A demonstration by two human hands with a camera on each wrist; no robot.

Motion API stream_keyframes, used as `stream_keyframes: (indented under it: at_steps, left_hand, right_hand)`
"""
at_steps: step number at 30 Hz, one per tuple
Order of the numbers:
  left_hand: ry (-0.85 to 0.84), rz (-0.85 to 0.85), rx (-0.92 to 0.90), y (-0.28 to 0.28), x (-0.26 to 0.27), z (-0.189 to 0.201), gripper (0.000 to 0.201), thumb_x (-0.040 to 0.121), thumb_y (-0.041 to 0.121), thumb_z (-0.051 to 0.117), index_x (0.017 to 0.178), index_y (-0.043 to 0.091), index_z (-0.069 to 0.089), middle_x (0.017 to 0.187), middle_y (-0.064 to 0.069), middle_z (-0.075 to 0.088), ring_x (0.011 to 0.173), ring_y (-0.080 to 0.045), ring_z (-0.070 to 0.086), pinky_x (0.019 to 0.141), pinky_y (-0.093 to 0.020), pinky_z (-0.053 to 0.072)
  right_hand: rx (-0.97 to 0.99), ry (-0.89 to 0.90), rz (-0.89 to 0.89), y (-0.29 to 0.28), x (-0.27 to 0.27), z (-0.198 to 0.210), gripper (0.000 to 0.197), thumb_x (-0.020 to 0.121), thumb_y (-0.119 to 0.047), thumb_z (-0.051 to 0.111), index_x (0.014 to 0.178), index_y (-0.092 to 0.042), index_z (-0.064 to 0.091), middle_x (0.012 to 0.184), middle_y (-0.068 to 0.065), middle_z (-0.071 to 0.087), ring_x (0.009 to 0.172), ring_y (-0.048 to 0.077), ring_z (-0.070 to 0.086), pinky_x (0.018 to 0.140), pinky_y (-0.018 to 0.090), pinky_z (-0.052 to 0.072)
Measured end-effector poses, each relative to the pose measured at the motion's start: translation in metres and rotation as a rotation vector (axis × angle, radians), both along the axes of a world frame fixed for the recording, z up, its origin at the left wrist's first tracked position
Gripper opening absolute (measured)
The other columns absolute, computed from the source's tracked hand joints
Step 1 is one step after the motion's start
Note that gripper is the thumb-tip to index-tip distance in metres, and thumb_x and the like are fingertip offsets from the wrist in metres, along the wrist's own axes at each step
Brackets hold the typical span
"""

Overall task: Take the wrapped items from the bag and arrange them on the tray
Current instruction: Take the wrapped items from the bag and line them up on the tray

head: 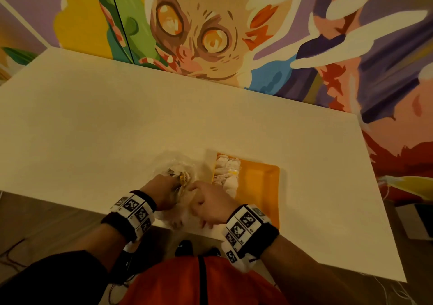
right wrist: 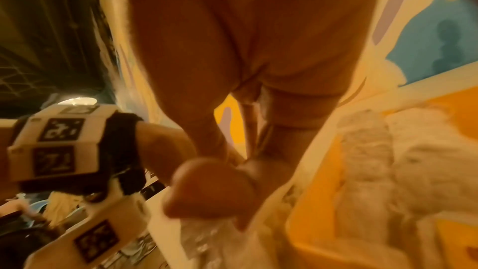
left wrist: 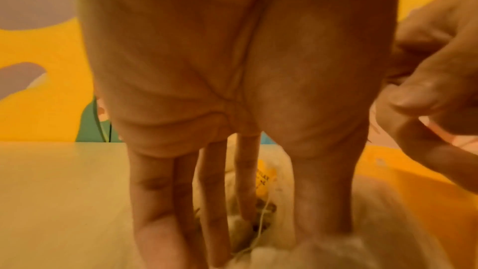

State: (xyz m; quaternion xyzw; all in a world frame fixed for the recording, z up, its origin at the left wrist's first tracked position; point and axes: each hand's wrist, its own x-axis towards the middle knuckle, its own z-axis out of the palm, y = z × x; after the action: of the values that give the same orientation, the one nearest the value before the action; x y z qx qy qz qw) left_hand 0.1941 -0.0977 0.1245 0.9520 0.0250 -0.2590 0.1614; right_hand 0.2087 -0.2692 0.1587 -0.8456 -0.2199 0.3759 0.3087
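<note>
Wrapped white items (head: 181,176) in the crinkled clear plastic bag (head: 174,164) lie under the left hand (head: 161,191), its straight fingers (left wrist: 214,201) reaching in, while the right hand (head: 210,202) pinches the bag's edge beside the orange rectangular tray (head: 262,183).

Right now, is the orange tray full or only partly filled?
Partly filled. In the head view, wrapped items lie only along the left side of the orange tray; its right part shows bare orange.

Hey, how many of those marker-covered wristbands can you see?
2. The left wristband sits over the table edge by the bag; the right wristband overlaps the orange tray. None seems hidden.
</note>
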Motion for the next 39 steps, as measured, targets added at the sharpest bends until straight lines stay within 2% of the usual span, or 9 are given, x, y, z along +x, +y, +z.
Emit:
stream_keyframes:
  at_steps: [4,8,12,14,23,26,29,33,39]
  left_hand:
    - [0.038,0.035,-0.004,-0.001,0.003,-0.020,0.032,0.092,0.013,0.048,0.124,0.013,0.053,0.134,-0.010,0.051,0.121,-0.027,0.051,0.093,-0.027,0.041]
    - [0.018,0.059,-0.024,0.005,0.003,-0.038,0.046,0.086,0.021,0.059,0.130,0.017,0.047,0.136,-0.009,0.050,0.120,-0.026,0.052,0.098,-0.032,0.046]
    - [0.005,0.067,-0.057,0.001,0.002,-0.043,0.040,0.089,0.015,0.057,0.128,0.013,0.052,0.134,-0.007,0.053,0.121,-0.026,0.052,0.099,-0.028,0.043]
    - [-0.010,0.085,-0.073,-0.001,0.003,-0.048,0.033,0.089,0.014,0.054,0.122,0.012,0.057,0.130,-0.007,0.056,0.118,-0.025,0.053,0.095,-0.027,0.043]
    - [0.050,0.035,0.007,-0.002,0.002,-0.041,0.028,0.088,0.026,0.054,0.114,0.015,0.057,0.117,-0.006,0.062,0.105,-0.024,0.059,0.077,-0.024,0.043]
    - [0.094,-0.024,0.031,0.003,0.001,-0.032,0.032,0.094,0.031,0.053,0.125,0.026,0.058,0.125,-0.002,0.059,0.110,-0.021,0.056,0.075,-0.022,0.040]
    - [0.078,0.039,-0.121,0.014,0.000,-0.025,0.031,0.099,0.037,0.044,0.125,0.043,0.060,0.123,0.003,0.059,0.106,-0.019,0.056,0.077,-0.026,0.042]
    - [0.077,0.424,-0.599,0.017,-0.003,-0.010,0.021,0.091,0.020,0.058,0.101,0.003,0.065,0.092,-0.015,0.068,0.069,-0.021,0.062,0.061,-0.035,0.051]
    - [0.057,0.629,-0.970,0.022,-0.017,0.000,0.021,0.092,0.002,0.056,0.105,0.014,0.067,0.092,-0.018,0.069,0.075,-0.027,0.065,0.066,-0.036,0.054]
  right_hand:
    - [-0.127,0.014,0.121,0.016,-0.009,-0.007,0.053,0.094,-0.023,0.056,0.143,-0.016,0.038,0.123,0.016,0.062,0.106,0.033,0.063,0.091,0.042,0.053]
    - [-0.146,0.031,0.158,0.020,-0.009,-0.013,0.052,0.094,-0.021,0.056,0.142,-0.013,0.039,0.119,0.017,0.064,0.103,0.034,0.065,0.089,0.041,0.054]
    - [-0.141,0.082,0.117,0.018,-0.005,-0.019,0.056,0.091,-0.017,0.061,0.143,-0.014,0.039,0.123,0.013,0.064,0.101,0.030,0.067,0.087,0.042,0.056]
    - [-0.146,0.131,0.101,0.017,-0.004,-0.021,0.063,0.091,-0.014,0.063,0.146,-0.017,0.034,0.124,0.015,0.064,0.092,0.028,0.071,0.083,0.042,0.058]
    - [-0.131,0.153,0.055,0.013,-0.004,-0.026,0.070,0.088,-0.012,0.065,0.149,-0.016,0.029,0.134,0.014,0.057,0.097,0.031,0.069,0.088,0.044,0.056]
    - [-0.104,0.167,0.040,0.011,-0.004,-0.028,0.068,0.088,-0.008,0.065,0.147,-0.017,0.032,0.111,0.015,0.070,0.092,0.027,0.071,0.085,0.042,0.057]
    - [-0.064,0.204,0.005,0.008,-0.004,-0.029,0.061,0.090,-0.007,0.063,0.144,-0.015,0.036,0.098,0.016,0.074,0.083,0.026,0.073,0.080,0.043,0.059]
    - [-0.061,0.197,-0.039,0.007,-0.003,-0.031,0.057,0.092,-0.020,0.058,0.144,-0.013,0.036,0.119,0.018,0.066,0.084,0.024,0.073,0.085,0.040,0.058]
    - [-0.041,0.149,-0.043,0.007,-0.003,-0.032,0.046,0.092,-0.026,0.057,0.135,-0.015,0.045,0.112,0.012,0.070,0.097,0.028,0.069,0.091,0.045,0.053]
